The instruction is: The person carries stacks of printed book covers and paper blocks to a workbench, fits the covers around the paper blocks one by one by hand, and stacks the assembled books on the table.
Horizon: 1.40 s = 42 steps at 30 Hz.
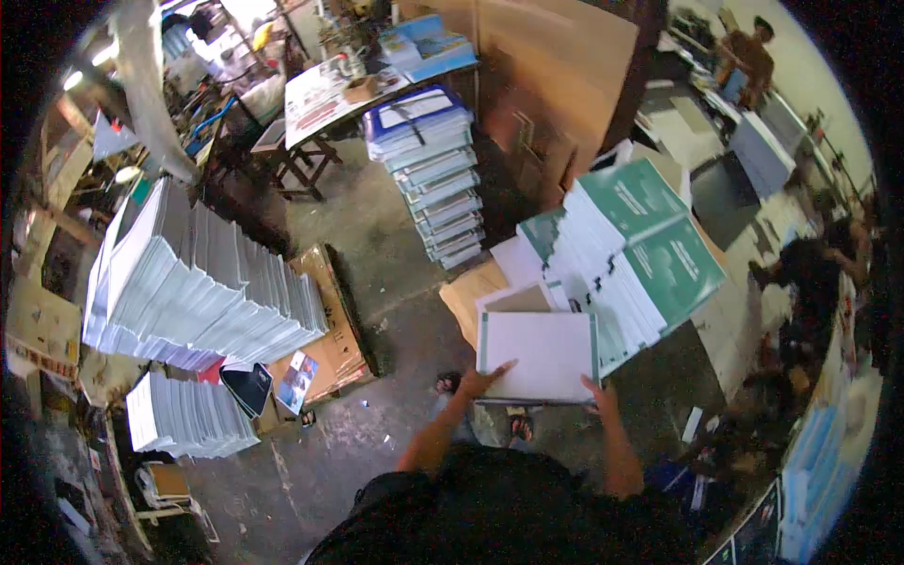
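Observation:
A flat white stack of sheets (539, 353) with green strips along its left and right sides lies level in front of my body. My left hand (484, 380) grips its near left edge, thumb on top. At the near right corner, my right hand (598, 397) holds it with the thumb on the edge; the fingers beneath are hidden. Just beyond are tall piles of green-covered books (650, 231), their white page edges facing me. A grey-brown board (524, 299) and white sheets show partly behind the held stack.
Tall stacks of grey-white booklets (207, 282) stand on the left by flattened cardboard (331, 320). Ahead rises a tower of bundled books (438, 184), near a paper-covered table (330, 99). A person (749, 61) is at the far right, and other dark figures appear along the right side.

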Motion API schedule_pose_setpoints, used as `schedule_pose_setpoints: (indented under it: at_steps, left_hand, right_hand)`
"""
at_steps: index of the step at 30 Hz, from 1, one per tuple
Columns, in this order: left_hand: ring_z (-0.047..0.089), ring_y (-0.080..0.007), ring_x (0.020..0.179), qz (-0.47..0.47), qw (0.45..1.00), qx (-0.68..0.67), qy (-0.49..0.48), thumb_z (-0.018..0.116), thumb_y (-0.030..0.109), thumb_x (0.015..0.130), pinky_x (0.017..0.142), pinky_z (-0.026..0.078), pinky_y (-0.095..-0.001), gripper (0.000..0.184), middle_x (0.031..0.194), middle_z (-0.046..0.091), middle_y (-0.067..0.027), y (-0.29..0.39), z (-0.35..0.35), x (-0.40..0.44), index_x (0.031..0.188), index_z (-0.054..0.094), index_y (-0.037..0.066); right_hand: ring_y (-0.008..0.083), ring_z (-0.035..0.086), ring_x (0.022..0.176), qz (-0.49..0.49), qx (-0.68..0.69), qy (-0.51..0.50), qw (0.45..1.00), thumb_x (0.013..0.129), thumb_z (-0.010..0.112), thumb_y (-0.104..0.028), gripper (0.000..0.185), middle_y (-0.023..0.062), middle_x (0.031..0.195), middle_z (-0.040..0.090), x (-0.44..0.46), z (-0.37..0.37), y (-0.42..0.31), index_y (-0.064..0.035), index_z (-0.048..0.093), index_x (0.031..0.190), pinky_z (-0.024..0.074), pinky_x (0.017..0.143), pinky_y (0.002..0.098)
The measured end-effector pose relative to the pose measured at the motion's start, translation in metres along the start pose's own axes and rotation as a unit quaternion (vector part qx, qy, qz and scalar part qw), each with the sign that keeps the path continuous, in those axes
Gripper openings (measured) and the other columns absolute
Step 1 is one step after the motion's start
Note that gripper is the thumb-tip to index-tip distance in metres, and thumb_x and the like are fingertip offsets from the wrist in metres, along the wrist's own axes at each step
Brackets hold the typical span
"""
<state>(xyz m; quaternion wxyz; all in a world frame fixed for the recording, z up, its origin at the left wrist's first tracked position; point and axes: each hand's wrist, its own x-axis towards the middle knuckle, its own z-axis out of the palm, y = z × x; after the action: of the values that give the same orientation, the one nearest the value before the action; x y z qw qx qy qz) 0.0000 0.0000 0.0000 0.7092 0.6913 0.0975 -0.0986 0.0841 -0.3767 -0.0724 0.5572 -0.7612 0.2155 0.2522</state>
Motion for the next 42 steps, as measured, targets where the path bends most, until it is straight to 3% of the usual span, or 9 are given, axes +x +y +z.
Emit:
schedule_pose_setpoints:
  at_steps: [2, 11, 14, 18, 21, 22, 27, 32, 42]
  left_hand:
    - [0.059, -0.0339, 0.120, -0.096, 0.991, 0.094, 0.021, 0.066, 0.068, 0.078, 0.100, 0.047, -0.0424, 0.084, 0.127, 0.063, -0.0187, 0.036, 0.012, -0.005, 0.138, 0.052, 0.011]
    - [0.066, -0.0355, 0.105, -0.299, 0.911, 0.277, -0.060, 0.061, 0.084, 0.069, 0.090, 0.052, -0.0429, 0.096, 0.113, 0.068, -0.0224, 0.014, -0.121, 0.070, 0.123, 0.064, 0.006]
    - [0.068, -0.0344, 0.100, -0.052, 0.989, 0.118, -0.078, 0.061, 0.084, 0.068, 0.088, 0.053, -0.0416, 0.095, 0.106, 0.070, -0.0210, 0.035, -0.195, 0.044, 0.120, 0.066, 0.004]
    - [0.068, -0.0338, 0.099, -0.248, 0.933, 0.220, -0.136, 0.061, 0.082, 0.072, 0.087, 0.054, -0.0420, 0.093, 0.105, 0.070, -0.0202, 0.097, -0.309, 0.024, 0.121, 0.065, 0.003]
    - [0.068, -0.0342, 0.100, -0.121, 0.977, 0.174, 0.026, 0.061, 0.079, 0.074, 0.087, 0.054, -0.0421, 0.089, 0.107, 0.071, -0.0196, 0.081, -0.365, 0.006, 0.120, 0.066, 0.003]
    - [0.067, -0.0329, 0.102, -0.126, 0.976, 0.176, 0.030, 0.063, 0.072, 0.078, 0.090, 0.053, -0.0416, 0.081, 0.109, 0.070, -0.0183, 0.051, -0.383, 0.009, 0.121, 0.066, 0.003]
    - [0.064, -0.0237, 0.111, 0.007, 0.984, -0.063, 0.166, 0.050, 0.029, 0.102, 0.098, 0.049, -0.0348, 0.037, 0.115, 0.068, -0.0181, 0.029, -0.450, 0.000, 0.122, 0.066, 0.003]
    - [0.064, -0.0283, 0.107, -0.109, 0.903, -0.279, 0.308, 0.026, 0.061, 0.101, 0.088, 0.055, -0.0320, 0.077, 0.125, 0.060, -0.0203, 0.088, -0.497, 0.038, 0.130, 0.054, -0.004]
    - [0.064, -0.0285, 0.108, -0.081, 0.876, -0.335, 0.337, 0.037, 0.054, 0.100, 0.090, 0.054, -0.0365, 0.066, 0.126, 0.060, -0.0198, 0.170, -0.647, 0.181, 0.132, 0.052, -0.002]
  right_hand:
    - [0.0228, 0.059, 0.104, 0.155, 0.044, 0.097, 0.982, 0.078, 0.079, -0.043, 0.066, 0.0107, 0.111, 0.063, -0.012, -0.003, -0.039, -0.0016, 0.058, 0.126, 0.0499, 0.084, 0.0372]
    - [0.0254, 0.062, 0.096, 0.113, 0.105, 0.008, 0.988, 0.077, 0.076, -0.035, 0.054, 0.0110, 0.102, 0.065, -0.087, 0.072, -0.114, -0.0005, 0.063, 0.116, 0.0514, 0.080, 0.0381]
    - [0.0257, 0.063, 0.093, 0.092, 0.144, 0.005, 0.985, 0.076, 0.075, -0.032, 0.050, 0.0110, 0.100, 0.065, -0.119, 0.140, -0.146, -0.0003, 0.064, 0.113, 0.0517, 0.079, 0.0386]
    - [0.0261, 0.064, 0.089, 0.059, 0.154, -0.034, 0.986, 0.075, 0.074, -0.028, 0.046, 0.0109, 0.097, 0.066, -0.123, 0.242, -0.201, -0.0001, 0.065, 0.110, 0.0521, 0.079, 0.0391]
    - [0.0272, 0.066, 0.083, 0.030, 0.066, -0.079, 0.994, 0.072, 0.074, -0.022, 0.044, 0.0110, 0.094, 0.068, -0.085, 0.298, -0.230, 0.0007, 0.066, 0.108, 0.0525, 0.080, 0.0402]
    - [0.0244, 0.065, 0.095, -0.076, 0.054, -0.098, 0.991, 0.078, 0.069, -0.034, 0.040, 0.0124, 0.100, 0.069, -0.095, 0.328, -0.263, -0.0008, 0.071, 0.101, 0.0497, 0.089, 0.0383]
    - [0.0236, 0.068, 0.085, -0.215, -0.018, -0.165, 0.962, 0.062, 0.083, -0.012, 0.057, 0.0141, 0.097, 0.069, -0.099, 0.437, -0.431, 0.0034, 0.063, 0.113, 0.0554, 0.074, 0.0363]
    - [0.0263, 0.067, 0.088, -0.431, -0.176, -0.179, 0.867, 0.056, 0.090, -0.023, 0.072, 0.0143, 0.098, 0.069, -0.089, 0.525, -0.550, 0.0042, 0.060, 0.115, 0.0530, 0.079, 0.0374]
    - [0.0373, 0.067, 0.084, -0.629, -0.238, -0.242, 0.700, 0.055, 0.088, -0.032, 0.069, 0.0203, 0.093, 0.065, -0.025, 0.704, -0.745, 0.0017, 0.060, 0.108, 0.0528, 0.075, 0.0427]
